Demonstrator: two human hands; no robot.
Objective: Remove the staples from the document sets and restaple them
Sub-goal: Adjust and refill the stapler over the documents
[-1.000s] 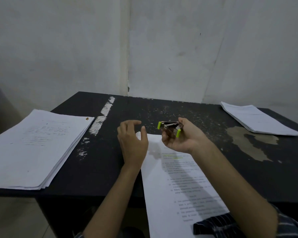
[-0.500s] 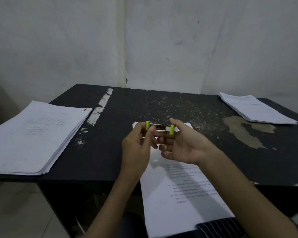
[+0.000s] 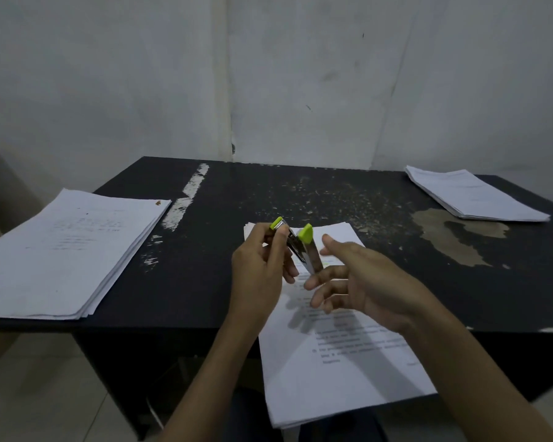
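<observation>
A small metal stapler [image 3: 296, 245] with lime-green ends is swung open into a V above the table. My left hand [image 3: 262, 272] grips its left arm between thumb and fingers. My right hand [image 3: 361, 282] sits just right of it with fingers spread and relaxed, one fingertip near the stapler's lower hinge; whether it touches is unclear. Under both hands lies a printed document set [image 3: 339, 352], hanging over the table's front edge toward me.
The black, scuffed table [image 3: 205, 282] carries a thick paper stack [image 3: 67, 253] at the left and a thinner stack [image 3: 473, 194] at the far right. A worn brown patch [image 3: 454, 237] marks the right side. White walls stand behind.
The stapler passed from my right hand to my left hand and swung open from flat into a V. My right hand let go and spread its fingers.
</observation>
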